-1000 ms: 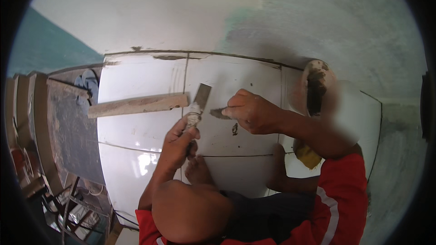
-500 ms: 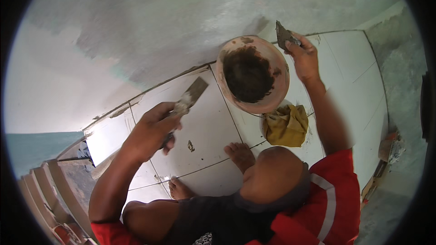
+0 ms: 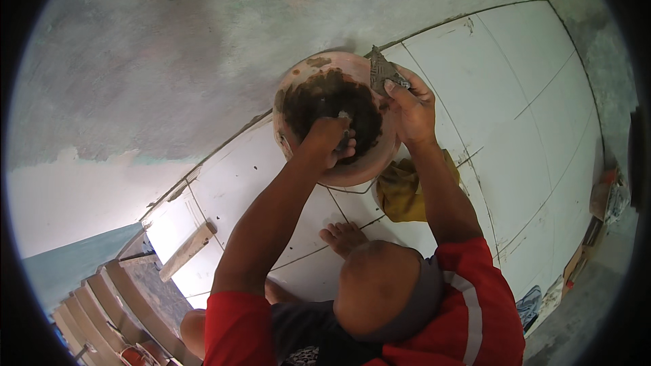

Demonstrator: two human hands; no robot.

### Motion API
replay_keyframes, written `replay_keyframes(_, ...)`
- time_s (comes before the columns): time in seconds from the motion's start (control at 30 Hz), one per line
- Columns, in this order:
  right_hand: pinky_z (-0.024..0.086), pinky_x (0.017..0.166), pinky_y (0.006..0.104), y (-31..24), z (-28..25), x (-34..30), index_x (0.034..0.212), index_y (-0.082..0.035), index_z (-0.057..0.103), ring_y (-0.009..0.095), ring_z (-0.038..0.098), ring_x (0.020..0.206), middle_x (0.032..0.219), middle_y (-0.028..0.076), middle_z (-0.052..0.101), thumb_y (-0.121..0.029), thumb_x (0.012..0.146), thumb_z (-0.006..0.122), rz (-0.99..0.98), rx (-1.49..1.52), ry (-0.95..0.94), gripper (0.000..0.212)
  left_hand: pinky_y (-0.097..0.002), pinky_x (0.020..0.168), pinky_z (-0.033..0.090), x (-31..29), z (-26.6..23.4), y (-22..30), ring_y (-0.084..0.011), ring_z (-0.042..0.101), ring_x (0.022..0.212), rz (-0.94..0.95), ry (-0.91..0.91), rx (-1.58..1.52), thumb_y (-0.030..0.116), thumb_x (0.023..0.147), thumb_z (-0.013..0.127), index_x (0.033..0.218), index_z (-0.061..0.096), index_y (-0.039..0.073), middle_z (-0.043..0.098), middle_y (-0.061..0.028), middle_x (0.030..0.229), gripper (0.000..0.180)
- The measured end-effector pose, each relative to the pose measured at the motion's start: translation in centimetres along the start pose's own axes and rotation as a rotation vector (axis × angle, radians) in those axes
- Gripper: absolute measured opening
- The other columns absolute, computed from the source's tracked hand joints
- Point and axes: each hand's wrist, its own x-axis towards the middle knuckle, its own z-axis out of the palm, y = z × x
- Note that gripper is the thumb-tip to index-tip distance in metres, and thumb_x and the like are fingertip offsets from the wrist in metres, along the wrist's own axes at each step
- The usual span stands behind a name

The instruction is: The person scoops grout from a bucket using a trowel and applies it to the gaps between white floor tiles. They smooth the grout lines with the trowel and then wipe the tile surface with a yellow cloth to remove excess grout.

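Note:
A pale pink bucket point(image 3: 389, 137) stands on the white tiles by the wall, its inside smeared with dark wet mortar point(image 3: 308, 98). My left hand point(image 3: 329, 141) reaches down into it, fingers closed round the handle of a putty knife, whose blade is now mostly hidden by the hand and the mortar. At the bucket's right rim, my right hand point(image 3: 415, 110) pinches a flat, pointed, triangular scraper point(image 3: 384, 73) coated with grey mortar, its tip upward. Below that hand a yellow-brown cloth or bag point(image 3: 401, 193) sits against the bucket, partly covered by my forearm.
A grey, patchily plastered wall point(image 3: 169, 47) rises along the far side. My bare foot point(image 3: 342, 238) rests close to the bucket. At left lie a wooden strip point(image 3: 188, 251) and brown stepped mouldings point(image 3: 108, 305). Odds and ends point(image 3: 603, 196) line the right edge.
My left hand has swung right and down into the bucket with the putty knife. My right hand has come left over the rim with the scraper. The view has shifted.

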Motion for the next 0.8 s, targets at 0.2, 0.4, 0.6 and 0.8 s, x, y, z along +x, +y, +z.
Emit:
replay_keyframes(0.2, 0.058, 0.087, 0.0326, 0.5, -0.9, 0.0, 0.128, 0.009, 0.061, 0.019, 0.070, 0.098, 0.112, 0.015, 0.072, 0.004, 0.093, 0.066, -0.003, 0.081, 0.001, 0.036, -0.0325, 0.055, 0.053, 2.5, 0.9, -0.2, -0.0188, 0.061, 0.069, -0.027, 0.011, -0.192, 0.015, 0.098, 0.056, 0.109, 0.057, 0.000, 0.062, -0.0099, 0.089, 0.018)
replay_keyframes(0.4, 0.058, 0.086, 0.0321, 0.6, -0.9, 0.0, 0.128, 0.009, 0.062, 0.018, 0.070, 0.097, 0.111, 0.014, 0.072, 0.003, 0.092, 0.066, -0.009, 0.042, -0.008, 0.037, -0.0287, 0.046, 0.047, 3.6, 0.2, -1.2, -0.0168, 0.057, 0.060, -0.069, -0.016, -0.418, 0.013, 0.099, 0.054, 0.108, 0.055, 0.002, 0.061, -0.0099, 0.085, 0.015)
replay_keyframes(0.6, 0.056, 0.084, 0.0288, 0.5, -0.5, 0.1, 0.126, 0.009, 0.064, 0.014, 0.068, 0.093, 0.108, 0.011, 0.073, 0.002, 0.092, 0.067, -0.018, -0.088, -0.017, 0.035, -0.0245, 0.041, 0.044, 4.4, -1.5, -1.0, -0.0147, 0.057, 0.058, 0.035, -0.049, -0.589, 0.015, 0.103, 0.049, 0.111, 0.048, 0.002, 0.062, -0.0108, 0.086, 0.015)
replay_keyframes(0.8, 0.055, 0.085, 0.0277, 0.3, 0.1, 0.0, 0.125, 0.009, 0.064, 0.013, 0.067, 0.093, 0.106, 0.010, 0.072, 0.002, 0.092, 0.066, -0.026, -0.128, -0.012, 0.034, -0.0252, 0.041, 0.044, 3.1, -0.9, -1.0, -0.0151, 0.058, 0.057, 0.122, -0.001, -0.601, 0.014, 0.102, 0.050, 0.110, 0.049, 0.003, 0.062, -0.0105, 0.084, 0.014)
